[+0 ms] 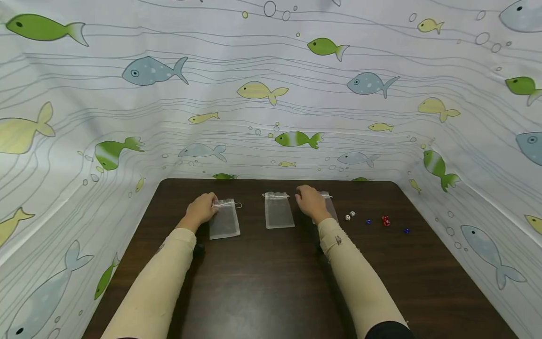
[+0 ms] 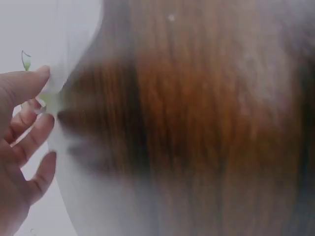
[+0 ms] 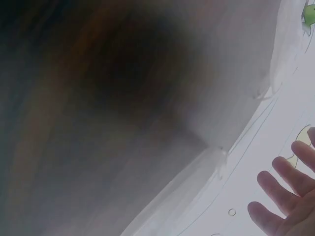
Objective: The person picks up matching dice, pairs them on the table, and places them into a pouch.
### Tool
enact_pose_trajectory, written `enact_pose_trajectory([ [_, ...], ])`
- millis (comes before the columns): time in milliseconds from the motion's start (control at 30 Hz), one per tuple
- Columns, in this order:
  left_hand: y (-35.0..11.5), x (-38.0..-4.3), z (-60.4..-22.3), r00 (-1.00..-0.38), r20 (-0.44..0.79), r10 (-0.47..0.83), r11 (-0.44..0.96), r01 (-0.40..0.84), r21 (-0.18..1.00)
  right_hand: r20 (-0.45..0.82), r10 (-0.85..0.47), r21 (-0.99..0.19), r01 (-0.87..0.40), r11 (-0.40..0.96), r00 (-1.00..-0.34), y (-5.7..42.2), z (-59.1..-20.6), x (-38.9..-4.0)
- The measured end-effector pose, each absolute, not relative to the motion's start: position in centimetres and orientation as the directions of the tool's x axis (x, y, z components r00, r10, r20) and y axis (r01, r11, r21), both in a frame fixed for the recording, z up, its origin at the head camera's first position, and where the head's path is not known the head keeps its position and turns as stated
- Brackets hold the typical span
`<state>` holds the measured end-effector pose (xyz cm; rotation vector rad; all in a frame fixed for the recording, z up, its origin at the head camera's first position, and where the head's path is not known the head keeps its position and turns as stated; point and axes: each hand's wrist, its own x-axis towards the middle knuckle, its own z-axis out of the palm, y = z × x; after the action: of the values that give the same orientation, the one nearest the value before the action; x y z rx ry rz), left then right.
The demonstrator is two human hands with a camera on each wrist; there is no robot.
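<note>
Three sheer white drawstring pouches lie in a row on the dark table. My left hand (image 1: 202, 207) is at the upper left corner of the left pouch (image 1: 224, 223), fingertips right at its gathered top. In the left wrist view, a gap shows between the thumb (image 2: 30, 84) and the loosely bent fingers. The middle pouch (image 1: 279, 212) lies flat between my hands. My right hand (image 1: 311, 203) is over the left side of the right pouch (image 1: 331, 207) and hides part of it. Its fingers (image 3: 290, 177) are spread and hold nothing in the right wrist view.
Right of the right pouch lie small dice: two white dice (image 1: 350, 215), a blue die (image 1: 368, 221), red dice (image 1: 386, 221) close together, and another blue die (image 1: 406, 230). A fish-patterned white curtain (image 1: 254, 117) surrounds the back and sides of the brown table (image 1: 262, 282).
</note>
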<state>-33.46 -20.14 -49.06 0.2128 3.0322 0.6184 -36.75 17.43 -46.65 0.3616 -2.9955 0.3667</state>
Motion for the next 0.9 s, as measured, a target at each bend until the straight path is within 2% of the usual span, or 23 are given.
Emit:
enact_pose_trajectory([
  [133,-20.6,-33.4,-48.1,-0.984,0.076,0.162,0.883,0.179,0.433,0.137,-0.228,-0.224,-0.254,0.941,-0.964,16.6,-46.6,-36.7],
  [233,-20.8,-33.2,-46.8,-0.956,0.237,0.172,0.875,0.259,0.409,0.157,-0.233,-0.231,-0.265,0.936,-0.960,15.9,-46.6,-36.7],
  [333,-20.9,-33.1,-45.5,-0.871,0.453,0.191,0.887,0.351,0.301,0.187,-0.246,-0.230,-0.286,0.930,-0.951,15.3,-46.6,-36.8],
  [433,-21.0,-32.8,-44.5,-0.740,0.632,0.233,0.890,0.423,0.167,0.214,-0.260,-0.234,-0.308,0.922,-0.942,14.7,-46.6,-36.7],
  [500,-21.1,-32.5,-44.4,-0.669,0.687,0.284,0.880,0.466,0.089,0.224,-0.268,-0.241,-0.319,0.917,-0.937,14.5,-46.6,-36.6],
  [567,-21.0,-32.1,-44.6,-0.641,0.684,0.348,0.857,0.513,0.045,0.226,-0.276,-0.242,-0.329,0.913,-0.934,14.5,-46.8,-36.5],
  [667,-20.7,-31.4,-45.6,-0.681,0.597,0.424,0.822,0.566,0.061,0.220,-0.287,-0.232,-0.336,0.913,-0.932,14.5,-47.1,-36.3],
  [800,-20.4,-30.4,-47.2,-0.779,0.444,0.442,0.797,0.569,0.204,0.203,-0.304,-0.220,-0.346,0.912,-0.931,14.5,-47.3,-35.9],
  [900,-20.2,-29.8,-48.3,-0.822,0.386,0.419,0.772,0.546,0.326,0.185,-0.312,-0.234,-0.350,0.907,-0.932,14.5,-47.5,-35.6],
])
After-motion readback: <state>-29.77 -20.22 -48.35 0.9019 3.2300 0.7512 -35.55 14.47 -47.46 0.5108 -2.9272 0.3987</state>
